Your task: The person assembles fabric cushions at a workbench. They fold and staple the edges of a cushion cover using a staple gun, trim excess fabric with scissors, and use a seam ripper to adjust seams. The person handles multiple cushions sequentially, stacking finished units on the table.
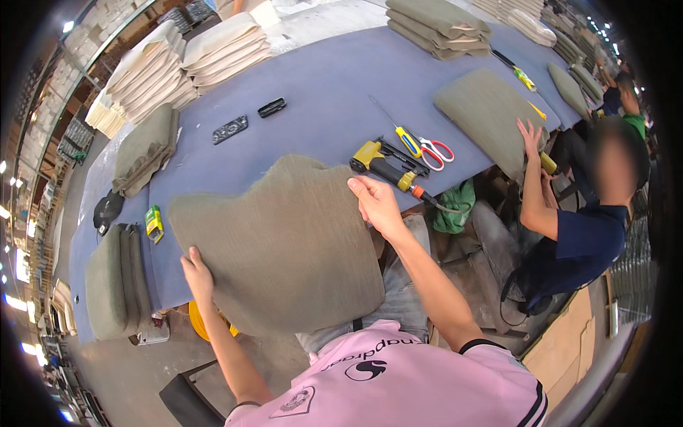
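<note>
A squarish olive-grey fabric piece (281, 245) spans both hands across the near edge of the flat blue bench (309, 132). The left hand (198, 275) grips its left edge; the right hand (377, 205), farther forward, pinches its upper-right corner.

The grey-green cloth (277, 242) hides part of the left hand (199, 276), part of the counter (306, 135) and part of a yellow round thing (201, 324) below. Right of the cloth, a co-worker's head (613, 160) is blurred. Beyond the cloth, the upper edge cuts off another person (229, 7); nearer than it, the lower edge crops a pink shirt (405, 381).
</note>
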`<state>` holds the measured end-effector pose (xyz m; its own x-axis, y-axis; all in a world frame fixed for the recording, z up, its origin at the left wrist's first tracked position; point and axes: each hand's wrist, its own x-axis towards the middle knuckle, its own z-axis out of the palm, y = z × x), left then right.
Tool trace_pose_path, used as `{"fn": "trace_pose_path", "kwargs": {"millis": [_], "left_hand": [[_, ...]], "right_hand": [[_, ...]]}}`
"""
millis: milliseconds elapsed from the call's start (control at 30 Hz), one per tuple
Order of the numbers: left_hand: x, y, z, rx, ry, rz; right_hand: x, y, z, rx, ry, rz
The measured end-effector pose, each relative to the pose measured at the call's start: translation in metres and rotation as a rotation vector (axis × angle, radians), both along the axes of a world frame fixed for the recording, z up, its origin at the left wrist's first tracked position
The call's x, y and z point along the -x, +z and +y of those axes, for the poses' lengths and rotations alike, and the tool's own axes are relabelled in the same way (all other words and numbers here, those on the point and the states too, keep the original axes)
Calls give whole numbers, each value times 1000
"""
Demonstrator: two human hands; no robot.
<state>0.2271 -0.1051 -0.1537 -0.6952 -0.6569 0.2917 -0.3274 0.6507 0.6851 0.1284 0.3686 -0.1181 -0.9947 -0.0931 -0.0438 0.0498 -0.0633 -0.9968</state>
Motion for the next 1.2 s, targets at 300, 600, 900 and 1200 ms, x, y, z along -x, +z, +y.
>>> {"fn": "trace_pose_path", "kwargs": {"millis": [300,600,900,1200], "left_hand": [[52,57,225,493,-736,152],[142,34,276,560,-877,196],[150,20,287,617,-757,185],[155,16,283,608,-729,111]], "right_hand": [[-9,-67,23,-30,-13,-60],[117,-59,133,-1089,-446,598],[209,-73,165,-1397,-196,222],[126,-1,66,189,7,189]]}}
